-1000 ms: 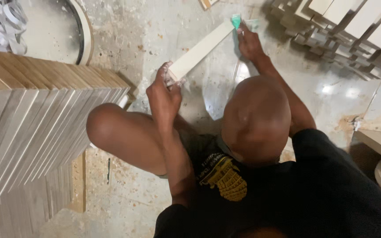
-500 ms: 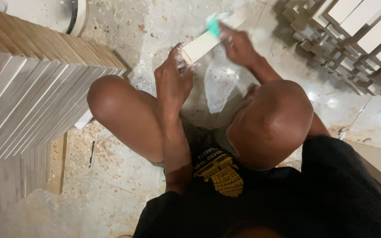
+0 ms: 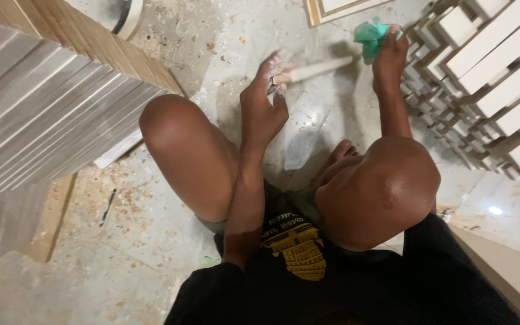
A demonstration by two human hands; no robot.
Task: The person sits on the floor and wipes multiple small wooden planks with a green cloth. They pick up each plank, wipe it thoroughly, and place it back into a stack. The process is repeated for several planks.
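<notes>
A pale, narrow wooden strip (image 3: pixel 314 70), dusted white, lies nearly level above the dusty floor (image 3: pixel 151 241), between the knees and a stack of similar strips (image 3: pixel 495 78). The left hand (image 3: pixel 263 105) has its fingers closed on the near end. The right hand (image 3: pixel 389 57) has its fingers clamped on a green sanding pad (image 3: pixel 371 33) at the far end.

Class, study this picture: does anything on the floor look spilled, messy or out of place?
Yes. Sawdust and wood chips lie scattered over the floor beside the stacked boards. White dust coats the left hand gripping the wooden strip.
</notes>
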